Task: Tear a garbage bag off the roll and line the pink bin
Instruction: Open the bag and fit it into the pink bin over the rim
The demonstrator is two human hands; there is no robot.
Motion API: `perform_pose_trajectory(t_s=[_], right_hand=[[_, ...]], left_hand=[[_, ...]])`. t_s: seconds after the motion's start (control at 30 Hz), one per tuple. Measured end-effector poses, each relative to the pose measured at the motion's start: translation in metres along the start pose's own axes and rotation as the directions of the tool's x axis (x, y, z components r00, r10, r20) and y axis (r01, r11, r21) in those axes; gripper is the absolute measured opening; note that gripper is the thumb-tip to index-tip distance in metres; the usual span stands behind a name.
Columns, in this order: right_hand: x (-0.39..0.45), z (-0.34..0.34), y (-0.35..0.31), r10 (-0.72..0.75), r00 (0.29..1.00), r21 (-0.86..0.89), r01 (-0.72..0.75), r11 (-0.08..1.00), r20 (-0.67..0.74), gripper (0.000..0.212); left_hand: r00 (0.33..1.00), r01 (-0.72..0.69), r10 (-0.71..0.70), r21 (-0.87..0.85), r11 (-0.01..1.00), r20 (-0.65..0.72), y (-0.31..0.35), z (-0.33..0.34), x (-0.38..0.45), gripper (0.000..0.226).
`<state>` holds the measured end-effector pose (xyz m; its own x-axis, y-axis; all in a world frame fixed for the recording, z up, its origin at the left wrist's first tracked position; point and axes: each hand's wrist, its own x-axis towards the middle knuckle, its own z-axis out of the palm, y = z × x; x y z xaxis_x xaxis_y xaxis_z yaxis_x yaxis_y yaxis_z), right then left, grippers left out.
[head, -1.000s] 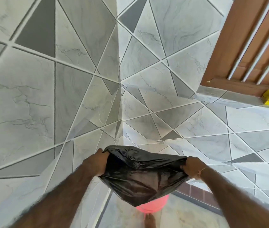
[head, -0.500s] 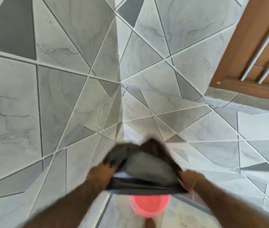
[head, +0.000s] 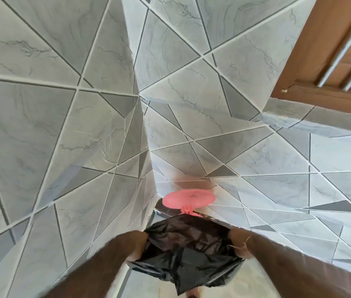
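A black garbage bag (head: pixel 188 250) hangs spread between both hands at the bottom centre. My left hand (head: pixel 138 246) grips its left edge and my right hand (head: pixel 240 246) grips its right edge; the fingers are partly buried in the plastic. Just beyond the bag, the pink bin shows only its raised round lid (head: pixel 189 198) and hinge (head: pixel 187 210); the bag covers the bin's body. The roll is not in view.
Grey marbled tile walls meet in a corner (head: pixel 146 147) right behind the bin. A brown wooden window frame with white bars (head: pixel 329 61) is at the upper right. A foot (head: pixel 191 294) shows at the bottom edge.
The bag was flapped up and has come down lower, over the bin. The view tilted down, and the bin's pink lid now stands open behind the bag.
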<state>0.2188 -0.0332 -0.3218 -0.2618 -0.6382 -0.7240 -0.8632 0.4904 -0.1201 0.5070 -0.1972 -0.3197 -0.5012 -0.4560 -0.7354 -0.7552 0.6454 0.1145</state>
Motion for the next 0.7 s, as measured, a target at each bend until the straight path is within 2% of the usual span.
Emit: perform_pose_trajectory(t_s=[0.07, 0.13, 0.23, 0.3, 0.33, 0.43, 0.5, 0.57, 0.63, 0.7], right_hand=[[0.008, 0.009, 0.0, 0.027, 0.999, 0.156, -0.034, 0.987, 0.043, 0.046], [0.02, 0.017, -0.001, 0.149, 0.988, 0.302, -0.156, 0.94, 0.048, 0.046], [0.036, 0.026, 0.003, 0.117, 0.982, 0.212, -0.084, 0.974, -0.149, 0.058], [0.051, 0.036, 0.006, 0.115, 0.971, 0.257, -0.058, 0.965, -0.211, 0.066], [0.06, 0.04, 0.007, 0.117, 0.967, 0.312, -0.042, 0.949, -0.227, 0.066], [0.063, 0.036, -0.006, 0.115, 0.953, 0.457, 0.027, 0.889, -0.281, 0.061], [0.082, 0.042, -0.012, 0.168, 0.945, 0.553, 0.016, 0.833, -0.28, 0.057], [0.104, 0.053, -0.015, 0.192, 0.951, 0.6, -0.009, 0.8, -0.241, 0.057], [0.13, 0.062, -0.015, 0.179, 0.967, 0.628, -0.025, 0.777, -0.183, 0.06], [0.15, 0.063, -0.006, 0.293, 0.94, 0.663, -0.108, 0.741, -0.175, 0.056]], left_hand=[[0.999, -0.008, 0.01, -0.066, 0.998, 0.036, 0.002, 0.009, 0.007, 0.044], [1.0, -0.02, 0.02, -0.133, 0.991, -0.001, 0.004, 0.019, 0.018, 0.047], [0.982, -0.021, -0.042, -0.325, 0.946, -0.185, -0.001, 0.038, 0.049, 0.057], [0.941, -0.093, -0.061, -0.426, 0.9, -0.334, -0.013, 0.065, 0.083, 0.057], [0.927, -0.102, -0.08, -0.454, 0.885, -0.365, -0.005, 0.06, 0.086, 0.057], [0.906, -0.116, -0.099, -0.467, 0.877, -0.412, 0.026, 0.042, 0.082, 0.056], [0.882, -0.123, -0.083, -0.397, 0.91, -0.464, 0.043, 0.045, 0.097, 0.062], [0.886, -0.106, -0.084, -0.377, 0.92, -0.456, 0.055, 0.047, 0.116, 0.069], [0.909, -0.058, -0.142, -0.454, 0.889, -0.393, 0.062, 0.049, 0.142, 0.065], [0.904, -0.043, -0.204, -0.555, 0.831, -0.376, 0.061, 0.05, 0.163, 0.061]])
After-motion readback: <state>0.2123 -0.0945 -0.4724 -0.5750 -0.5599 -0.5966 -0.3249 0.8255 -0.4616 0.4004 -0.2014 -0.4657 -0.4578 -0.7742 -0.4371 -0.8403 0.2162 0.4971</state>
